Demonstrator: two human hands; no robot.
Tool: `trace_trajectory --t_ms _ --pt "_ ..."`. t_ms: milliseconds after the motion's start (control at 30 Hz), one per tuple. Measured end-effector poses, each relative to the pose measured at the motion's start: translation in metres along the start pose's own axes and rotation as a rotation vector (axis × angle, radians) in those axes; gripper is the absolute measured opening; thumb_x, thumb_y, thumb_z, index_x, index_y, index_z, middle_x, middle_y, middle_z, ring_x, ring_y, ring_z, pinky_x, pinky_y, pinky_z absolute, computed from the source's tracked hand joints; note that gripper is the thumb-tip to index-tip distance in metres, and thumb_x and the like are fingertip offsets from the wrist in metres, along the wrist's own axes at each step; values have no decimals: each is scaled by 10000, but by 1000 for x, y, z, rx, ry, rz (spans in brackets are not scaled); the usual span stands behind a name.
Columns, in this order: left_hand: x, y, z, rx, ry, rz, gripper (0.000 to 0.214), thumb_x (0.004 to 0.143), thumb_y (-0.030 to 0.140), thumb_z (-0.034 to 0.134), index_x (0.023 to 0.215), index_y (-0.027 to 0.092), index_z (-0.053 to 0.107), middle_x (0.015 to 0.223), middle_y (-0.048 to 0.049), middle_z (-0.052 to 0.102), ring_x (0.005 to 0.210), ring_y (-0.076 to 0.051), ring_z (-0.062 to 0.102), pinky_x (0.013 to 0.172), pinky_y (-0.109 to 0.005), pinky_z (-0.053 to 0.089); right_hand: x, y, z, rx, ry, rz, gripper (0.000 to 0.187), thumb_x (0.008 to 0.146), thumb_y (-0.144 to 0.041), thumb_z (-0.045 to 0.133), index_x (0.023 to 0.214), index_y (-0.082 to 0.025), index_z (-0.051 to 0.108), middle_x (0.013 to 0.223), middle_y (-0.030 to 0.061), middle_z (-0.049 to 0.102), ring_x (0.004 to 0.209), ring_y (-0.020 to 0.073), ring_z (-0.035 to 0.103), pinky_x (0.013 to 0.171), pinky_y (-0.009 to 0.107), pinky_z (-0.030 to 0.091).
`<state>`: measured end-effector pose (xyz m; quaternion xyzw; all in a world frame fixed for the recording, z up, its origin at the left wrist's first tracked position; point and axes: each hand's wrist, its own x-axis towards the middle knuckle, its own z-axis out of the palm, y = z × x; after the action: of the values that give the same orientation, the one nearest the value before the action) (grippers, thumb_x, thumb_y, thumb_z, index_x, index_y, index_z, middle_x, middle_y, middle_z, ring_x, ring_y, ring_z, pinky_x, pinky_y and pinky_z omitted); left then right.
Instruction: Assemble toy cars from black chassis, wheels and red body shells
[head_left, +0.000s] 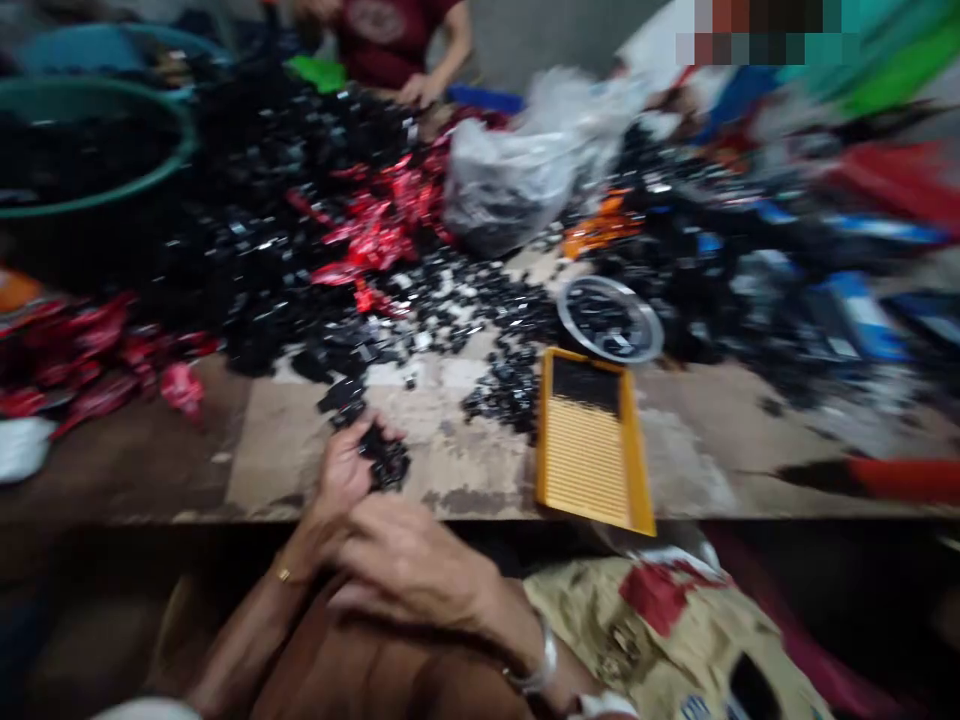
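Note:
My left hand (341, 480) is at the near edge of the table, cupped around a small heap of black plastic pieces (386, 460). My right hand (409, 565) lies just below and in front of it, fingers curled toward the left palm; what they pinch is hidden. A large pile of the same black pieces (300, 230) covers the table beyond. A yellow ribbed tray (592, 445) lies flat to the right of my hands, partly over the table edge.
A round metal dish (611, 320) holds black pieces behind the tray. Red wrappers (97, 360) lie at left, a clear plastic bag (525, 170) at centre back, a green basin (90, 150) at far left. Another person's hand (420, 90) works across the table.

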<state>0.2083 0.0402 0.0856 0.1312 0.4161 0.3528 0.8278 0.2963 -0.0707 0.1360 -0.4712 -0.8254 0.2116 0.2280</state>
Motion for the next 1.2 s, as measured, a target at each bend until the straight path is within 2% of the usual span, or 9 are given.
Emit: trace_trajectory --t_ms 67,133,300,533,633,900,1200 --pt "7 -1 -2 -4 -2 115 130 744 216 674 693 152 573 620 39 565 547 -95 575 751 -330 558 -7 9 6 77 9 14 203 950 -335 474 1043 -190 582 945 58 631 848 144 550 754 273 463" --pt "10 -2 -5 14 1 174 146 715 245 716 710 151 605 643 27 608 572 -113 601 790 -347 548 -18 19 8 171 52 20 171 953 -297 472 932 -180 595 839 44 624 745 134 540 673 265 442" --pt "5 -7 -6 47 14 210 168 674 270 762 688 162 635 650 23 655 617 -138 639 795 -333 544 -39 32 10 325 219 165 132 935 -225 507 858 -178 604 799 43 625 723 126 570 656 247 446" --pt "7 -4 -2 -2 42 181 116 735 193 704 686 126 622 618 18 643 578 -121 642 793 -341 552 -42 47 21 497 481 356 144 924 -206 514 844 -184 632 795 44 641 744 138 612 673 252 475" --pt "6 -3 2 -45 63 139 110 770 151 654 669 130 616 606 16 635 554 -114 630 770 -341 560 -46 53 26 531 556 425 158 913 -228 533 809 -188 646 777 37 648 730 141 611 679 259 473" --pt "6 -13 16 -52 3 65 202 832 104 548 642 133 609 585 17 603 524 -83 582 640 -243 537 -52 57 34 679 606 544 193 902 -322 544 815 -208 673 784 32 637 677 132 584 611 254 468" --pt "6 -28 32 -29 -64 32 140 789 133 631 655 140 592 598 32 575 513 -69 544 618 -225 502 -56 59 35 908 735 635 164 853 -333 602 798 -204 686 791 4 606 544 78 535 532 226 448"
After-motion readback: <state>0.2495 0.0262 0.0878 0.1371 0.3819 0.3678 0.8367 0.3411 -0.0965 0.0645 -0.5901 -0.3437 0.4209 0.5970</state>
